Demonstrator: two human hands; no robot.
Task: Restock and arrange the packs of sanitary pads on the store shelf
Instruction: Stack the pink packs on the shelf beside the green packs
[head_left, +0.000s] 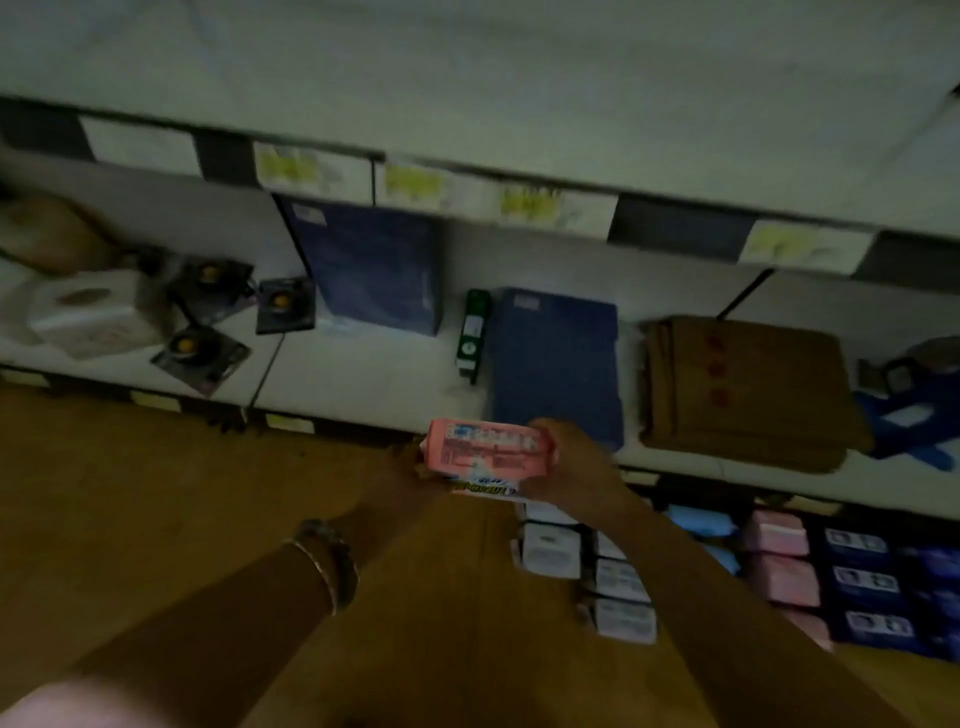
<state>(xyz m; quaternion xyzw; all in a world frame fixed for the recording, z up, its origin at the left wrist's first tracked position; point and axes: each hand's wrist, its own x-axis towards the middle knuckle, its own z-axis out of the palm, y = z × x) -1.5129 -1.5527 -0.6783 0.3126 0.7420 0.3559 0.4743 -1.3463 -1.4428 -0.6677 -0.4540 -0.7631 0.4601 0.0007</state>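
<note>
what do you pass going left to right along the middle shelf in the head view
white wrapped pack -> dark flat packets -> upright blue box -> slim green box -> flat blue box -> brown folded stack -> blue object

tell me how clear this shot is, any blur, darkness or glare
Head view: dim overall with a greenish cast and no glare. Motion blur smears the price labels and the print on the pink pack held between the left hand and right hand, so no text reads. The upper shelf edge runs tilted across the frame. The near forearms are soft and dark.
</note>
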